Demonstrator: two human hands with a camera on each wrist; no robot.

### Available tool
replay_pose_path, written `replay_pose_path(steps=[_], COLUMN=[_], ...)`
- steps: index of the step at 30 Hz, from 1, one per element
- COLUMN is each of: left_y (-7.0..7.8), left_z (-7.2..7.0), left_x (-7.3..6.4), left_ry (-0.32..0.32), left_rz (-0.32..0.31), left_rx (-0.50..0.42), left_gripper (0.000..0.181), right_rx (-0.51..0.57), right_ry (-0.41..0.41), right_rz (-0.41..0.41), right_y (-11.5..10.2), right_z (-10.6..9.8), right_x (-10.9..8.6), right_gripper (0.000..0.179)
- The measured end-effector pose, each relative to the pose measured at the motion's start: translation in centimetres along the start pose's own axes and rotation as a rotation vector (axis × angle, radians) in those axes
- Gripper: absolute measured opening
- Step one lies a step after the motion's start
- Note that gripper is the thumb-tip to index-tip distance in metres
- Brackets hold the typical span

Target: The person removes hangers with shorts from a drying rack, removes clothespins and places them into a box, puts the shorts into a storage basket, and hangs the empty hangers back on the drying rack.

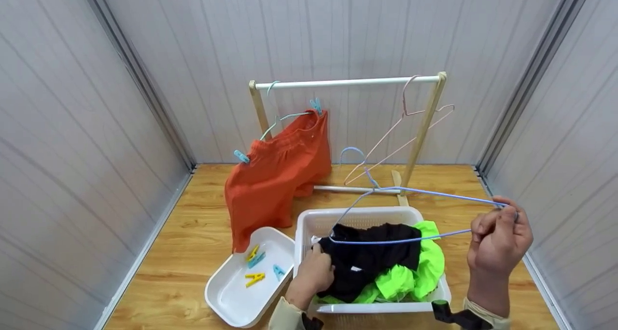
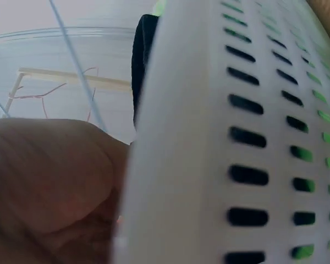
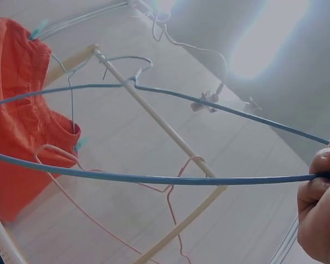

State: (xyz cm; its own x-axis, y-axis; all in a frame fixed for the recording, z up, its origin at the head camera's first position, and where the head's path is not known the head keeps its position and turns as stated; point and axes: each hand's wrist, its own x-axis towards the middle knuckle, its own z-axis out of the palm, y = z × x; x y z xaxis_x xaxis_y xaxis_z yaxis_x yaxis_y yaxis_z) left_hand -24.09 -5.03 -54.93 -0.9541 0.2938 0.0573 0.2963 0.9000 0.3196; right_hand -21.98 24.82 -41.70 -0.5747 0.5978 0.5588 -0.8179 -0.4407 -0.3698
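My right hand (image 1: 502, 238) grips one end of a blue wire hanger (image 1: 434, 193) and holds it up over the front right of the basket. The hanger's hook points away toward the rack. At the basket's left side, my left hand (image 1: 315, 273) holds the edge of a black garment (image 1: 376, 257), close to a small white patch. In the left wrist view, this hand (image 2: 49, 176) lies beside the basket's rim, its fingertips hidden. The black garment lies bunched on bright green cloth (image 1: 429, 267) inside the white basket (image 1: 359, 216).
Behind stands a rack (image 1: 347, 83) with orange shorts (image 1: 285, 171) clipped to a light-blue hanger and a bare pink hanger (image 1: 386, 136). A white tray (image 1: 231, 301) at the basket's left holds several yellow and blue clothespins (image 1: 254, 278). Panelled walls enclose the wooden surface (image 1: 164, 272).
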Motion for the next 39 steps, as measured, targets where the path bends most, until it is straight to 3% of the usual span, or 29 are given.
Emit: replay_pose_path(steps=[4,9,14,18,24,31,39], left_y=[0.1,0.0,-0.3,-0.6,-0.7,-0.8,-1.6], left_z=[-0.1,-0.6,-1.0,-1.2,-1.7,-2.9,-3.2], left_x=[-0.1,0.1,0.2,0.1,-0.6,-1.4,-1.8], left_ry=[-0.094,-0.205,-0.241,-0.264,-0.263,-0.201,-0.187], left_rz=[0.022,0.006,-0.012,0.009,0.039,0.069,0.104], left_rx=[0.009,-0.080,-0.185,-0.206,-0.210,-0.270,-0.351], left_gripper=[0.027,0.036,0.043,0.037,0.033,0.026,0.022], right_rx=[0.013,0.024,0.005,-0.041,-0.183,-0.377,-0.420], right_ry=[0.047,0.093,0.108,0.092,0.042,-0.014,-0.009], right_rz=[-0.036,-0.092,-0.125,-0.146,-0.211,-0.292,-0.352], right_y=[0.2,0.6,1.7,3.1,5.5,7.6,8.7], right_z=[1.0,2.9,5.5,7.1,8.3,8.8,9.6], right_x=[-0.1,0.0,0.3,0.7,1.3,2.4,3.3], right_gripper=[0.032,0.032,0.032,0.033,0.033,0.032,0.033])
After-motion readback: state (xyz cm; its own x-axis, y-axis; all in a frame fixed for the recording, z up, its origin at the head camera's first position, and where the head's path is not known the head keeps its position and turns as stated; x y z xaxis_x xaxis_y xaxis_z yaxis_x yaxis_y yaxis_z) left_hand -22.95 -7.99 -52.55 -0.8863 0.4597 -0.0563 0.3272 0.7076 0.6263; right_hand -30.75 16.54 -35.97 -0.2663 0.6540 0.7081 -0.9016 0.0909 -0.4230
